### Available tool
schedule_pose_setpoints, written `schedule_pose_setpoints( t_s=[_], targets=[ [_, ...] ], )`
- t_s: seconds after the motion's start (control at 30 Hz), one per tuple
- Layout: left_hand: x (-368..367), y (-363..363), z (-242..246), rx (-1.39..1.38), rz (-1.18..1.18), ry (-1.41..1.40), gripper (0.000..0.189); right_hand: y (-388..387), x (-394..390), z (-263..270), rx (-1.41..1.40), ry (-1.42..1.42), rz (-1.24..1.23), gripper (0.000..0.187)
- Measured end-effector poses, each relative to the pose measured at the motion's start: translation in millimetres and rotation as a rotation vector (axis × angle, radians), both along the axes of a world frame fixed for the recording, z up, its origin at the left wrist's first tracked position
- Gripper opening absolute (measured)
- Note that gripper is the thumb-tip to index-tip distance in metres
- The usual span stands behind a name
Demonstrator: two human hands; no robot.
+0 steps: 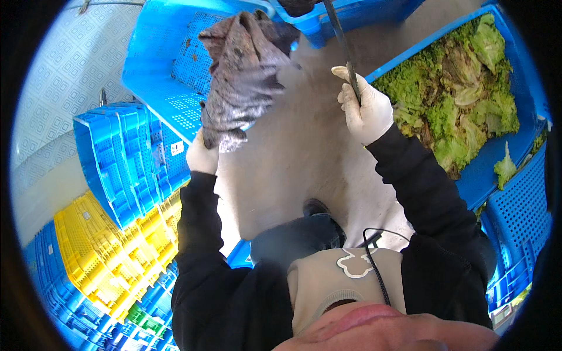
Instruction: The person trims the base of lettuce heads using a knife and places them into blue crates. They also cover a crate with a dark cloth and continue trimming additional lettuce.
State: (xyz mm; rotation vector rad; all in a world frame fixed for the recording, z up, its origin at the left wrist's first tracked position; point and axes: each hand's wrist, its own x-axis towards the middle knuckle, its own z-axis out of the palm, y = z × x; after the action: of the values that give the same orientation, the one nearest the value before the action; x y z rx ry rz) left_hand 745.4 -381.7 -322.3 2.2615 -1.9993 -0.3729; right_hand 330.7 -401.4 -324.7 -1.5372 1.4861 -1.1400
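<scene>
My left hand [203, 154], in a white glove, grips the lower end of a crumpled, stained grey-brown cloth [246, 74]. The cloth stands up from the hand in front of a blue perforated crate [149, 57], its edge slightly blurred. In my right hand [366, 107], also gloved in white, is a long dark bar-shaped tool [344, 44]; its far end runs out of the top of the picture, so I cannot tell its kind. That hand is beside the rim of a blue crate [421, 48] holding green lettuce leaves [461, 96], some browned.
Stacked blue crates [127, 153] and yellow crates [101, 245] stand on the left. Another blue perforated crate [522, 206] is at the lower right. A dark object sits in a blue container [307, 22] at the top. Between my hands lies the bare-looking floor [290, 162].
</scene>
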Motion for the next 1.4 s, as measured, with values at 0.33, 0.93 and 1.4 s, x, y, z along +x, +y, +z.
schedule_pose_setpoints(
  t_s=[0.33, 0.93, 1.4],
  targets=[
    [-156, -112, 95, -0.306, -0.980, 0.089, 0.059, -9, -7, -11, -0.073, 0.016, -0.086, 0.026],
    [-18, -80, 88, 0.296, -0.784, -0.679, 0.032, -7, 1, 10, -0.037, 0.005, -0.053, 0.015],
    [-88, -2, 35, -0.377, -0.239, -0.255, 0.069, -33, 101, -79, 0.107, -0.100, -0.068, 0.039]
  ],
)
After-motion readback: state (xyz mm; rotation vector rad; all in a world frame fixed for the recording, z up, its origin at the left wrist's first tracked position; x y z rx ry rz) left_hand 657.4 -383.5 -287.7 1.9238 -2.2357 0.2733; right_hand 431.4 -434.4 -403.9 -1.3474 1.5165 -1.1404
